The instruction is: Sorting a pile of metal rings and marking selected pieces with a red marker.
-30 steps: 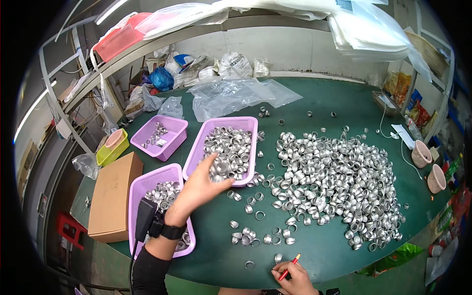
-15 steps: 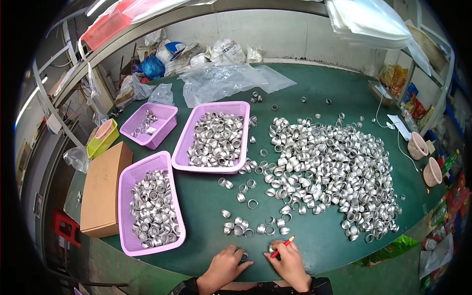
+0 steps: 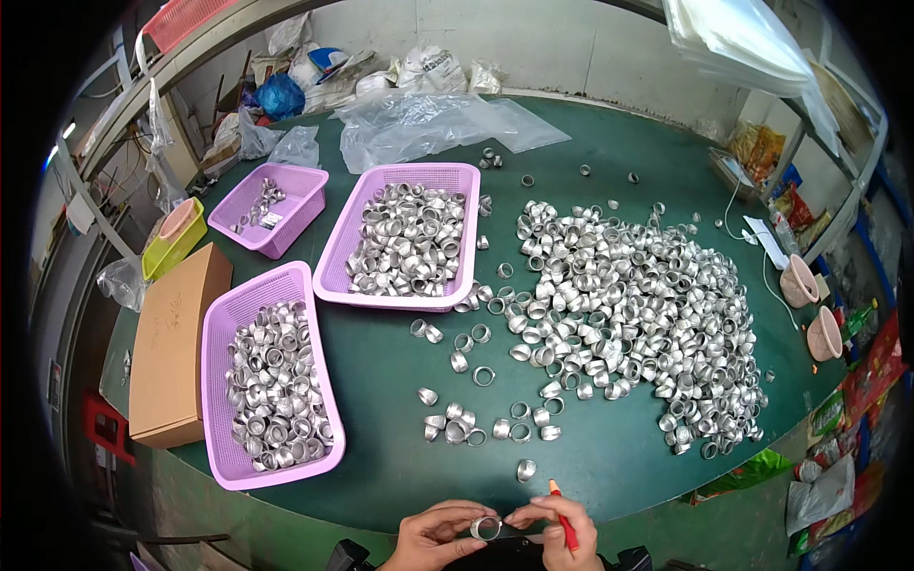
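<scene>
At the table's near edge my left hand [image 3: 433, 539] pinches a silvery metal ring [image 3: 486, 528] between thumb and fingers, its opening facing me. My right hand [image 3: 576, 544] is closed round a red pen-shaped tool [image 3: 568, 531] with a yellow end that points up and away. The fingertips of that hand come close to the held ring's right side; whether they touch it I cannot tell. Just beyond the hands a single metal ring [image 3: 526, 470] lies on the green table [image 3: 400, 481]. Several loose rings [image 3: 455, 425] are scattered farther off.
A large heap of rings [image 3: 638, 319] covers the right side. Purple baskets of rings [image 3: 328, 381] [image 3: 466, 276] stand left, with a third purple basket [image 3: 309, 214] behind, beside a cardboard box [image 3: 176, 347]. Clear plastic sheeting [image 3: 419, 128] lies at the back.
My left hand has raised a ring off the table and come nearer me. My right hand has drawn back from another ring, leaving it on the table, and moved toward the left hand.
</scene>
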### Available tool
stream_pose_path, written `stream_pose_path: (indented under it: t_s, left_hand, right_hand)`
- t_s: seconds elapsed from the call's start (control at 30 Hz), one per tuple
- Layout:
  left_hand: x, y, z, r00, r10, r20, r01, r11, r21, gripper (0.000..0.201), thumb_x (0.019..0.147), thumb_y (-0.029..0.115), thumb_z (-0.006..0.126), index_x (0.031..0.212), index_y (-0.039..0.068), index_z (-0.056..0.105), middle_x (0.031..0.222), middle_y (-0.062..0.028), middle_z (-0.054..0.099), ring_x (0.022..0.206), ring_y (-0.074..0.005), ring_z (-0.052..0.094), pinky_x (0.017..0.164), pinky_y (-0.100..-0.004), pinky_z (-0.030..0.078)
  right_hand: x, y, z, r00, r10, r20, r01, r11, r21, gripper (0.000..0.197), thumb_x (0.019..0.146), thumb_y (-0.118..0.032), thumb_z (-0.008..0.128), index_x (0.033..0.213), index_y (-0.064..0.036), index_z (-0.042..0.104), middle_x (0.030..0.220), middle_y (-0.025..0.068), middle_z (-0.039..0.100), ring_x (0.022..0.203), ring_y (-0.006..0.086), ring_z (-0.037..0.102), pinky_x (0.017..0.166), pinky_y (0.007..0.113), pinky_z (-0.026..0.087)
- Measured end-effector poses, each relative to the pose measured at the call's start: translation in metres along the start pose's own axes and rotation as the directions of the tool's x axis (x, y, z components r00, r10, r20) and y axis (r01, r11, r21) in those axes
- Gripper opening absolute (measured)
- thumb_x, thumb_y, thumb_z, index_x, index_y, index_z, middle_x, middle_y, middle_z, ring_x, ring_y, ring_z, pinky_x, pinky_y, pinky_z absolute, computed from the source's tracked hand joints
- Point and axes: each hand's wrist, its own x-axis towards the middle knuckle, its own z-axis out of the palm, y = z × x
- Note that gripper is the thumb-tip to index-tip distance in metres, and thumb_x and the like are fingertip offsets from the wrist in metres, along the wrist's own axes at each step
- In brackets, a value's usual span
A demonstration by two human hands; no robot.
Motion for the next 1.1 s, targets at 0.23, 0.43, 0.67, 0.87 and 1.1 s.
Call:
stream_pose_path:
  t_s: [0.23, 0.43, 0.67, 0.87, 1.1]
  left_hand:
    - [-0.01, 0.012, 0.009, 0.999, 0.023, 0.046, -0.034, 0.968, 0.249, 0.029, 0.076, -0.006, 0.054, 0.104, -0.007, 0.05, 0.111, -0.0128, 0.043, 0.095, -0.0199, 0.051, 0.082, -0.0297, 0.044]
    - [-0.009, 0.035, 0.024, 0.98, 0.177, 0.087, -0.195, 0.805, 0.561, 0.025, 0.074, 0.0, 0.057, 0.098, -0.003, 0.054, 0.094, -0.0128, 0.052, 0.08, -0.018, 0.053, 0.066, -0.0244, 0.042]
    - [-0.006, 0.037, 0.028, 0.963, 0.229, 0.14, -0.267, 0.776, 0.572, 0.027, 0.07, -0.004, 0.057, 0.097, -0.003, 0.054, 0.094, -0.0153, 0.053, 0.08, -0.0243, 0.053, 0.067, -0.0277, 0.043]
    - [-0.007, 0.037, 0.028, 0.952, 0.252, 0.172, -0.305, 0.761, 0.573, 0.027, 0.07, -0.005, 0.057, 0.097, -0.004, 0.054, 0.094, -0.0161, 0.052, 0.081, -0.0259, 0.054, 0.068, -0.0288, 0.043]
    - [-0.009, 0.036, 0.026, 0.967, 0.223, 0.121, -0.252, 0.789, 0.56, 0.027, 0.07, -0.007, 0.057, 0.097, -0.004, 0.055, 0.098, -0.0152, 0.051, 0.081, -0.0208, 0.054, 0.065, -0.0249, 0.044]
  right_hand:
    - [-0.005, -0.017, -0.005, 0.997, 0.074, 0.003, -0.073, 0.98, 0.183, 0.009, 0.078, 0.003, 0.052, 0.086, 0.0041, 0.054, 0.075, 0.0104, 0.054, 0.062, 0.0124, 0.052, 0.056, 0.022, 0.043]
    - [-0.001, -0.028, 0.007, 0.998, 0.053, 0.018, -0.056, 0.951, 0.303, 0.014, 0.074, 0.002, 0.059, 0.079, 0.0, 0.046, 0.07, 0.0097, 0.053, 0.059, 0.0105, 0.049, 0.054, 0.022, 0.041]
    - [0.0, -0.034, 0.008, 0.997, -0.066, 0.027, 0.062, 0.988, 0.143, 0.017, 0.072, 0.003, 0.061, 0.076, -0.0021, 0.045, 0.069, 0.0081, 0.053, 0.059, 0.0093, 0.047, 0.052, 0.021, 0.039]
    - [0.002, -0.029, 0.009, 0.995, -0.084, -0.061, 0.085, 0.996, 0.016, 0.017, 0.071, 0.004, 0.061, 0.074, -0.0011, 0.046, 0.067, 0.0078, 0.052, 0.058, 0.0094, 0.047, 0.052, 0.021, 0.039]
    - [-0.005, -0.023, 0.004, 0.986, 0.05, -0.16, -0.034, 0.994, 0.101, 0.013, 0.076, 0.001, 0.056, 0.085, -0.0007, 0.046, 0.07, 0.0075, 0.051, 0.06, 0.0083, 0.047, 0.054, 0.022, 0.041]
